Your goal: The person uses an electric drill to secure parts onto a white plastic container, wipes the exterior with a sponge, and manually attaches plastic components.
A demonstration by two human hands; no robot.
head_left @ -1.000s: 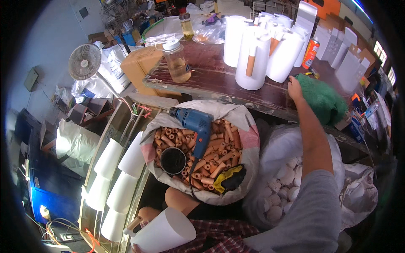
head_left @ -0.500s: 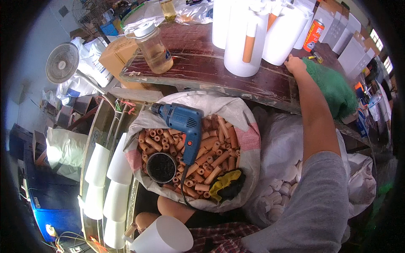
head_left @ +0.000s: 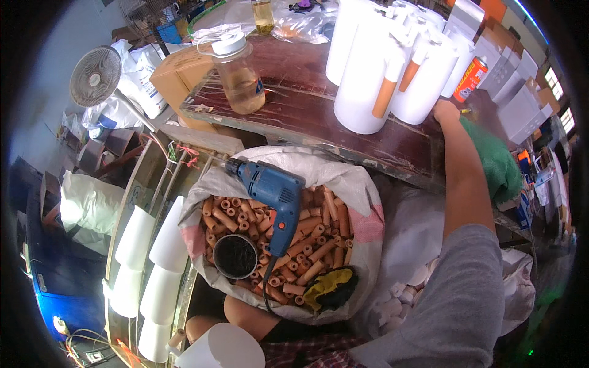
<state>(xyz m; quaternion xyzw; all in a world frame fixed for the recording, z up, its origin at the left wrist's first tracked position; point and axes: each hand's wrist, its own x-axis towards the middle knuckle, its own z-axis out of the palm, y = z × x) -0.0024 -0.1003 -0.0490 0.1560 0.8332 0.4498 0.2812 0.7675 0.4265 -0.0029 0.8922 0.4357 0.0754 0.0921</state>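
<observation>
R hand [head_left: 446, 111], upper rt of frame, is just beside white jug [head_left: 432, 89] & green cloth [head_left: 494, 165]; can't tell if pinching or spread. L hand out of view. Best avoid bumping jug; steady tilted vessel [head_left: 224, 351], bottom left-ctr.

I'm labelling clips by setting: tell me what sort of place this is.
Probably a small assembly workshop: a blue power drill lies atop a sack of tan tubes, near handled white jugs.
</observation>
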